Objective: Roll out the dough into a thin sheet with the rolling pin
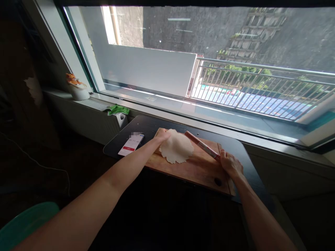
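Note:
A pale, flattened sheet of dough (pixel 177 147) with a ragged near edge lies on the left part of a wooden cutting board (pixel 191 170). My left hand (pixel 162 134) is closed on the dough's far left edge, thumb toward the sheet. At the board's right side, my right hand (pixel 230 163) grips one end of a wooden rolling pin (pixel 202 145). The pin slants up and left over the board, its far end beside the dough without covering it. Wrapping or a label shows around the pin's middle.
Left of the board, a phone (pixel 131 144) showing a timer lies on the dark table (pixel 117 145). Behind the table are a windowsill, a radiator (pixel 102 120) with a green cloth (pixel 118 109), and a white pot (pixel 78 92). A green basin (pixel 28 223) stands at lower left.

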A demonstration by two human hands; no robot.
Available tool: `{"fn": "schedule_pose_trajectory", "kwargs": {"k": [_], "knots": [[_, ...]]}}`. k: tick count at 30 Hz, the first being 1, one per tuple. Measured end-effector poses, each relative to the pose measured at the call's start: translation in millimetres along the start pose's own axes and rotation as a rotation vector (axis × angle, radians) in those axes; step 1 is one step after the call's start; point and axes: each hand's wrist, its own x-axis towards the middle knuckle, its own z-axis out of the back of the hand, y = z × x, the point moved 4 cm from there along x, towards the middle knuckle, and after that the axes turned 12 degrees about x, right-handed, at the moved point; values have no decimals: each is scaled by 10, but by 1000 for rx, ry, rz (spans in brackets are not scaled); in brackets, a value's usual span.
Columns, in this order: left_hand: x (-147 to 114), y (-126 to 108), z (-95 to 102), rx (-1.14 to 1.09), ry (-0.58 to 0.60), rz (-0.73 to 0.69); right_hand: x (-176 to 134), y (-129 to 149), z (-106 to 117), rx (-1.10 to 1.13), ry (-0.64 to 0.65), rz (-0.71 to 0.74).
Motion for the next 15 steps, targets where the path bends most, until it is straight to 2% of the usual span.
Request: {"fn": "schedule_pose_trajectory", "kwargs": {"k": [3,5,7,9,12,13,15], "knots": [[-368,232,-91,-121,68,138,-14,30,4,1,28,12],[-590,343,-87,-135,120,116,-38,67,-13,-16,46,38],[-707,417,1,-58,163,87,-85,133,-46,-36,50,81],[-674,410,181,122,94,63,-148,236,-92,-61,44,138],[-422,122,422,342,-184,-49,-217,454,-173,-102,48,219],[-325,-39,425,376,-243,-123,-221,542,-196,-108,48,257],[-163,-356,290,435,-249,-247,-203,718,-226,-96,-2,358]]}}
